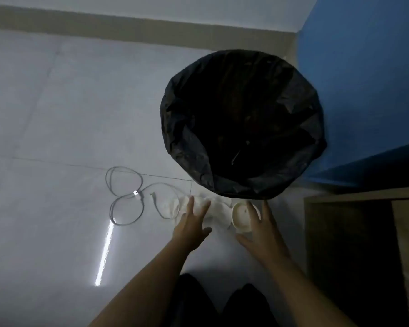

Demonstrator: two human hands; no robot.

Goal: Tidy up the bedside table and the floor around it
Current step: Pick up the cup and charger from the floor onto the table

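Left hand (193,223): I spread its fingers, unclamped, over the crumpled tissue (213,208) just before the bin (243,123).
Right hand (257,228): open, reaching the paper cup (240,214) beside it.
Cable (128,197): left of bin, awaiting coiling.

Glossy tiled floor (57,102); crinkled black plastic bin liner (182,119).
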